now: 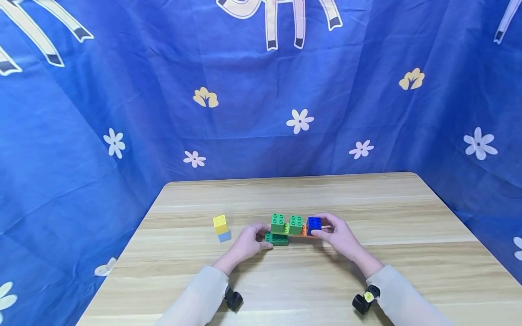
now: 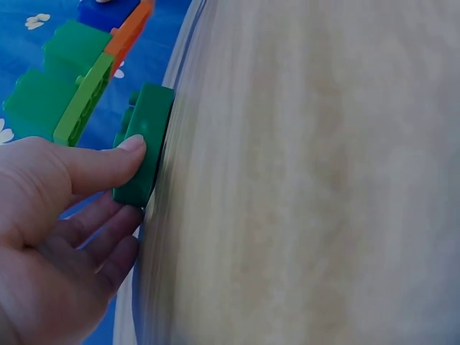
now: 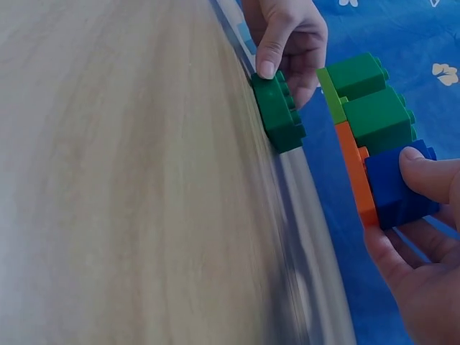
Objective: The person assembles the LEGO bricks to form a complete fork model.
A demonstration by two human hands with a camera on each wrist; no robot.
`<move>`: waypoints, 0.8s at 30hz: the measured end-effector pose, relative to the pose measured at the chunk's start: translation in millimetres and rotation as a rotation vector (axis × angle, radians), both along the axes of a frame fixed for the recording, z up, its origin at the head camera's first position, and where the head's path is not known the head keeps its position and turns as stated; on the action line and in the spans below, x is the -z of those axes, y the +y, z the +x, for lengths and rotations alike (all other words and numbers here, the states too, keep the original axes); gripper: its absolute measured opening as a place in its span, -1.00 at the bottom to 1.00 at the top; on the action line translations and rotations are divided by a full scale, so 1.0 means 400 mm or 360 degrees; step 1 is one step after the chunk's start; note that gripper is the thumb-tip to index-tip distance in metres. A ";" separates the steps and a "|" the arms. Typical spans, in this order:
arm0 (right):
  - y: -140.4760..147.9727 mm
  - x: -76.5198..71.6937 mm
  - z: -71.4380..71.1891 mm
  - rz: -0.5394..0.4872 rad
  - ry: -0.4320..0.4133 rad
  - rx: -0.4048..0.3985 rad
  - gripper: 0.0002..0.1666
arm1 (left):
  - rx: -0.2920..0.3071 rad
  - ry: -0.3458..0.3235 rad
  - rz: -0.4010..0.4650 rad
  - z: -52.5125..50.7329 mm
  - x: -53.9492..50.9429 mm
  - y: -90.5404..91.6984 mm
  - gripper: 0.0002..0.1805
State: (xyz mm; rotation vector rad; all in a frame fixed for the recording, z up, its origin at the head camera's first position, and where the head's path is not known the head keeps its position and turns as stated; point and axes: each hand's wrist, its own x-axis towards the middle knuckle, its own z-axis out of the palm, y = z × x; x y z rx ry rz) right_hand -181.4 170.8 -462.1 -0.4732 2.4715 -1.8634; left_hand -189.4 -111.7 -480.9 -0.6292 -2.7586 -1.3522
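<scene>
My left hand (image 1: 249, 240) pinches a dark green toy brick (image 1: 279, 240) by its left end, low at the table, studs up. Its thumb (image 2: 129, 154) presses the near side. My right hand (image 1: 339, 233) holds a joined row of bricks by its right end, with the thumb on a blue brick (image 3: 399, 188). This row has a flat orange piece (image 3: 356, 172) and a flat lime piece (image 3: 331, 97) underneath, with two green bricks (image 1: 295, 225) and the blue one on top. It hangs above and behind the dark green brick, apart from it in both wrist views.
A yellow brick (image 1: 220, 224) and a light blue brick (image 1: 224, 237) stand together left of my left hand. The wooden table (image 1: 285, 290) ends at a blue patterned cloth (image 1: 253, 149) behind and on both sides. Each wrist bears a small black camera (image 1: 233, 299).
</scene>
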 end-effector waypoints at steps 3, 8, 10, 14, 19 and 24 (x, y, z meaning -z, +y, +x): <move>-0.008 -0.023 0.012 0.0016 -0.0009 0.0000 -0.48 | 0.0001 -0.0012 0.0015 0.005 -0.002 0.007 -0.54; -0.022 -0.064 0.036 0.0026 0.0008 -0.0008 -0.50 | 0.0007 -0.0039 0.0029 0.008 -0.001 0.013 -0.53; -0.024 -0.066 0.037 0.0012 0.0010 -0.0014 -0.50 | 0.0015 -0.0049 0.0031 0.008 0.000 0.012 -0.54; -0.031 -0.068 0.035 -0.0017 0.0015 -0.0025 -0.51 | -0.0002 -0.0079 0.0028 0.008 0.000 0.008 -0.52; -0.043 -0.067 0.033 -0.0016 0.0037 -0.0034 -0.51 | -0.0021 -0.0112 0.0047 0.009 -0.002 -0.001 -0.52; -0.052 -0.063 0.028 0.0010 0.0060 -0.0060 -0.52 | -0.0030 -0.0133 0.0083 0.009 -0.005 -0.012 -0.44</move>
